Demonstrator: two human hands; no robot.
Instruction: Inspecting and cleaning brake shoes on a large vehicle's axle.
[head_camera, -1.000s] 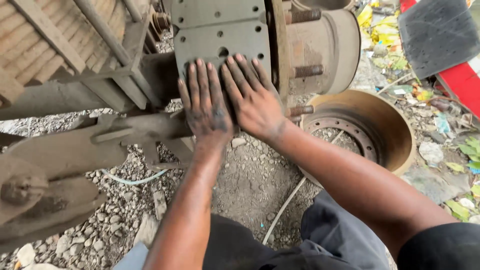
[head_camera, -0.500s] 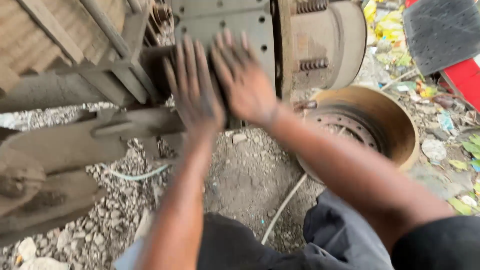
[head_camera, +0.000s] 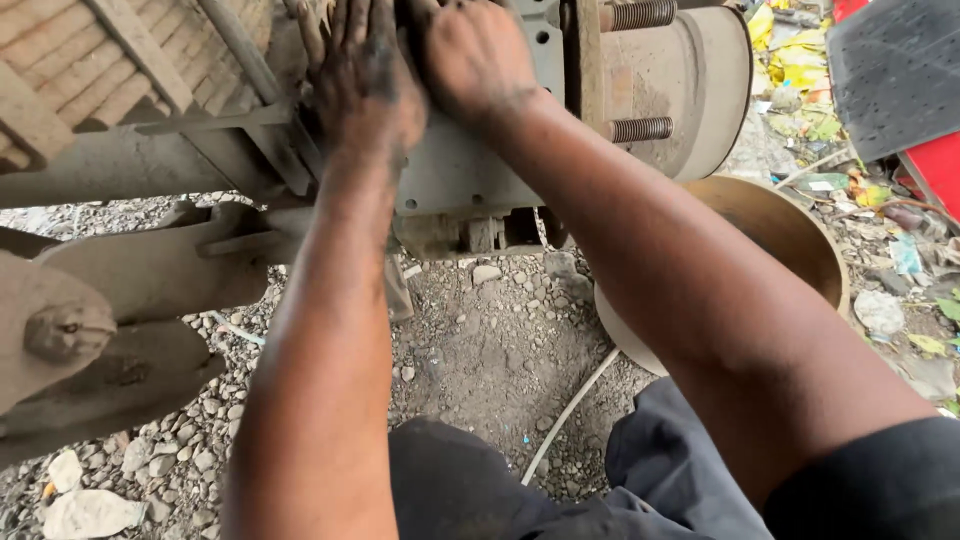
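Observation:
Both of my hands press flat against a grey curved brake shoe (head_camera: 455, 175) with small rivet holes, mounted on a vehicle's axle. My left hand (head_camera: 365, 75), black with grease, lies on the shoe's left part with fingers spread upward. My right hand (head_camera: 470, 55) rests beside it on the upper middle. To the right of the shoe sits the rusty wheel hub (head_camera: 685, 90) with threaded studs (head_camera: 640, 130). Fingertips of both hands run out of the top of the view.
A large rusty brake drum (head_camera: 790, 240) lies open side up on the gravel at the right. Leaf springs and axle beam (head_camera: 120, 180) fill the left. A thin white hose (head_camera: 565, 415) crosses the gravel. Litter and a black mat (head_camera: 895, 70) lie at far right.
The view has closed in and tilted down. Both hands have slid upward on the brake shoe, toward the top of the frame.

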